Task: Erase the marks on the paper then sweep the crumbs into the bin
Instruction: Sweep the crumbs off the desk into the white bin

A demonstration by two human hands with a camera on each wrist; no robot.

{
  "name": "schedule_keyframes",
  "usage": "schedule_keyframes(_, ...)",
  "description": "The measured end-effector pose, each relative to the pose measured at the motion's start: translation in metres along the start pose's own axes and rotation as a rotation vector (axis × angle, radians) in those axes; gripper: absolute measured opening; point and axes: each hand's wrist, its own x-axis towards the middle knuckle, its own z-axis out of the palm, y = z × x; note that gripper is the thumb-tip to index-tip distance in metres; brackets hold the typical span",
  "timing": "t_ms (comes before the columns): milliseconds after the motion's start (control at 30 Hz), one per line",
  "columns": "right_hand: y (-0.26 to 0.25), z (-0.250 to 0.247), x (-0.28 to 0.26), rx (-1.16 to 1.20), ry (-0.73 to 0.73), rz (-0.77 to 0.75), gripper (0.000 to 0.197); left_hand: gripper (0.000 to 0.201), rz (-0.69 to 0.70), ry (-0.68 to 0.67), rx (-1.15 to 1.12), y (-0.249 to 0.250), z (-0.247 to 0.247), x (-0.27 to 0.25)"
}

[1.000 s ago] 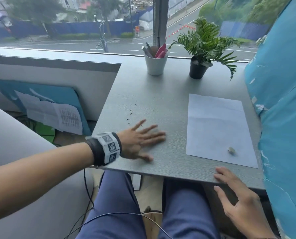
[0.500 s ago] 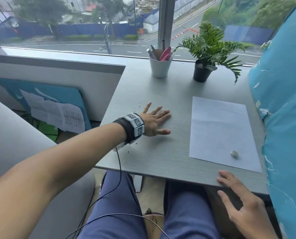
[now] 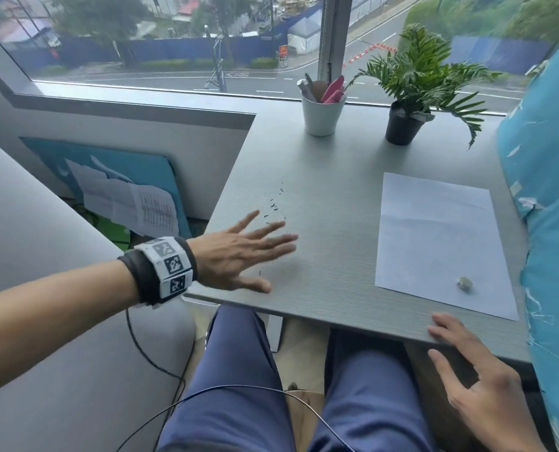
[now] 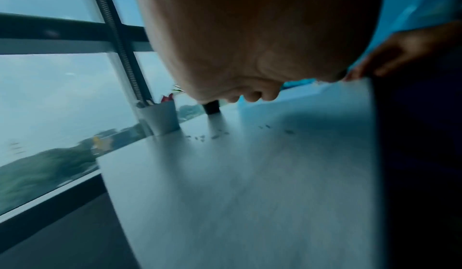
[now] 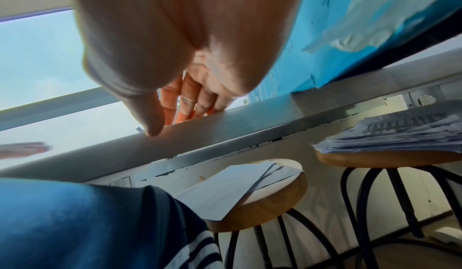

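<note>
Left hand (image 3: 239,256): flat, fingers spread, empty, just beside the crumbs (image 3: 274,205) on the table (image 3: 320,256). Right hand (image 3: 480,383): loose, empty, at the table's near edge. Paper (image 3: 434,230) looks clean — eraser (image 3: 465,283) resting on it. Sweeping unfinished; no bin visible.

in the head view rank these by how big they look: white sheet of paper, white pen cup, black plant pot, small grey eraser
1. White sheet of paper
2. White pen cup
3. Black plant pot, only slightly smaller than the cup, so that order is unsure
4. Small grey eraser
</note>
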Motion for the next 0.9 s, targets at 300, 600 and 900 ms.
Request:
schedule_keyframes(300, -0.005, -0.001, 0.001, -0.026, -0.007, 0.001, 0.042, 0.083, 0.08, -0.076, 0.116, -0.027, 0.027, -0.002)
schedule_keyframes(600, -0.006, 0.002, 0.001, 0.01, 0.035, -0.047, 0.031, 0.087, -0.044, -0.056, 0.169, -0.064, -0.009, 0.017)
schedule_keyframes(900, -0.003, 0.004, 0.002, 0.011, 0.06, -0.083, 0.04, 0.078, 0.13, -0.107, 0.07, -0.037, 0.021, 0.005)
